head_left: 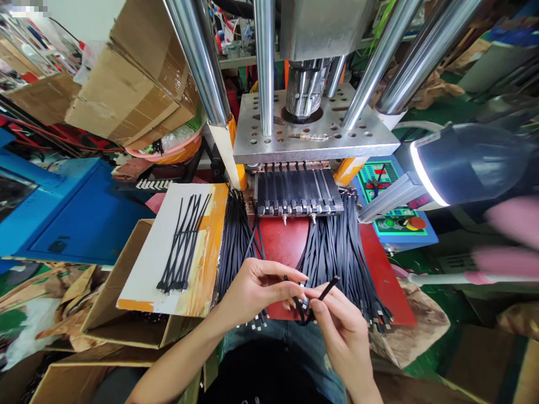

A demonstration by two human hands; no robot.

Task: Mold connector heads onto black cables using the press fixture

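Strap, thin and black, pinched between left hand and right hand over red bench, both grips closed on it, apparently bent into a loop; bundles hanging ready below mould.

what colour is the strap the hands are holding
Black, seen in the head view: the strap sits pinched between left hand and right hand.
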